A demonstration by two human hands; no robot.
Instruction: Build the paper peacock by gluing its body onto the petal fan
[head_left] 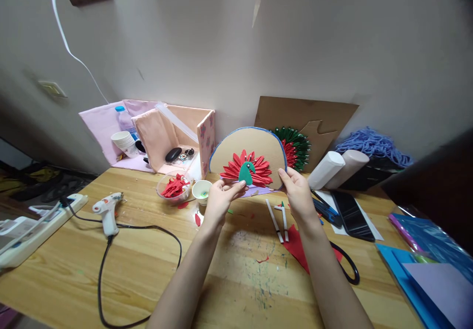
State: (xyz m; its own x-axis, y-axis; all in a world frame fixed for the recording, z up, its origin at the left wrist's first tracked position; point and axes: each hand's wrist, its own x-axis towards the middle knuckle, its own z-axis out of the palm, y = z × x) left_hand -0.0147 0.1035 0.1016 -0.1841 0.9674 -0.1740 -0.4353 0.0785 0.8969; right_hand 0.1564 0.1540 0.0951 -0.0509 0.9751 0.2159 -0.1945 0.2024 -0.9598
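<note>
Both my hands hold up a half-round cardboard piece [258, 144] with a blue rim. On it sits a green peacock body [245, 172] over a fan of red paper feathers [262, 167]. My left hand [220, 202] pinches the piece's lower edge below the peacock. My right hand [296, 194] grips its lower right corner. The piece stands upright above the wooden table [148, 255], facing me.
A white glue gun [108, 210] with a black cord lies at the left, by a power strip [37, 225]. A bowl of red feathers [173, 187] and a small cup [201, 191] sit behind my left hand. Markers [279, 216], red paper, scissors, coloured sheets [424, 265] lie right.
</note>
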